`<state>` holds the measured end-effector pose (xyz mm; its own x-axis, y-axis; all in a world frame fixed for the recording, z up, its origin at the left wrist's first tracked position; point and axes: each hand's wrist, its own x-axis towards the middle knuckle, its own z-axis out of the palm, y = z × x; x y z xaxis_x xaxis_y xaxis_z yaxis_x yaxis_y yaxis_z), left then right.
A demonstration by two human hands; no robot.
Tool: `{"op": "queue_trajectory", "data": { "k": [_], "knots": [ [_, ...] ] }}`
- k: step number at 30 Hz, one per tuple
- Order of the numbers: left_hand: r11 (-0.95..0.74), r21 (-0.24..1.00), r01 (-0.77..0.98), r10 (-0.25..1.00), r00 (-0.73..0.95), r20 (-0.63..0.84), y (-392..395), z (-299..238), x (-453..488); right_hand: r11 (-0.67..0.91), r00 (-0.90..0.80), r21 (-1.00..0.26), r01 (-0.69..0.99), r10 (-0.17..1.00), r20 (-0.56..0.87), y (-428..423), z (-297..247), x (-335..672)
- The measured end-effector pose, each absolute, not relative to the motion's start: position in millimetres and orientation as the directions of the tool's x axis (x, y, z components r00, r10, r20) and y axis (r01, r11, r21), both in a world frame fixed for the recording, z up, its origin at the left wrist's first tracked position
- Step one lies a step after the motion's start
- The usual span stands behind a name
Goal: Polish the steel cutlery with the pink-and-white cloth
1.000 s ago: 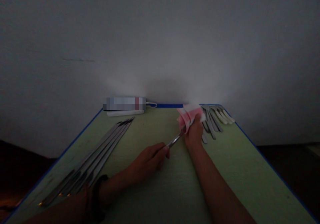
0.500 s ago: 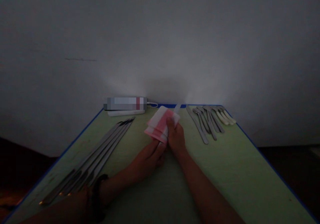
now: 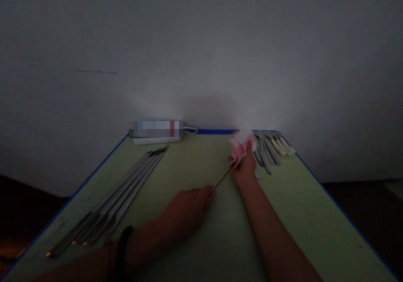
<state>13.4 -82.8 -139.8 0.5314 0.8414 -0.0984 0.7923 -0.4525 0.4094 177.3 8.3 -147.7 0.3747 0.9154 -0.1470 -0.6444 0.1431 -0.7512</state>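
Observation:
My left hand [image 3: 192,208], low in the middle of the head view, is closed around one end of a slim metal table knife [image 3: 221,179]. The knife slants up and to the right into a crumpled pink-and-white cloth [image 3: 241,146], which covers its far part. My right hand [image 3: 245,166] is closed around the cloth and the covered part of the knife. Just beyond this hand lie several metal spoons [image 3: 266,154], with another piece of flatware partly hidden behind the cloth and hand.
Several long metal knives [image 3: 138,179] lie side by side on the left of the green table [image 3: 302,214]. Some pieces with pale handles [image 3: 283,147] lie at the far right. A blurred-out box [image 3: 155,129] with a white cable stands against the wall at the back.
My right hand has slid the cloth up and right, away from my left hand, baring a stretch of the knife. The cloth has gone from folded flat to bunched. My left hand moved slightly.

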Motion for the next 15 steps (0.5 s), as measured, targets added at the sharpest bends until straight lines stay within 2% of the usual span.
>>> {"op": "queue_trajectory", "data": {
  "k": [2,5,8,11,13,15],
  "knots": [
    [-0.486,0.391,0.782,0.826,0.557,-0.087,-83,-140,13,0.167,0.346,-0.607,-0.777,0.919,-0.190,8,-144,190],
    [-0.522,0.406,0.750,0.804,0.591,-0.060,-84,-134,12,0.188,0.277,-0.522,-0.832,0.956,-0.097,5,-139,202],
    [-0.526,0.475,0.705,0.782,0.621,-0.054,-84,-126,9,0.160,0.207,-0.533,-0.831,0.978,-0.029,1,-133,199],
    [-0.508,0.525,0.683,0.782,0.621,-0.051,-84,-124,7,0.122,0.202,-0.569,-0.813,0.976,-0.080,1,-127,183],
    [-0.488,0.545,0.682,0.798,0.601,-0.036,-85,-126,6,0.108,0.225,-0.624,-0.774,0.968,-0.111,1,-124,171],
    [-0.464,0.570,0.679,0.813,0.581,-0.030,-84,-129,5,0.132,0.263,-0.725,-0.675,0.962,-0.070,1,-123,161]
  ]
}}
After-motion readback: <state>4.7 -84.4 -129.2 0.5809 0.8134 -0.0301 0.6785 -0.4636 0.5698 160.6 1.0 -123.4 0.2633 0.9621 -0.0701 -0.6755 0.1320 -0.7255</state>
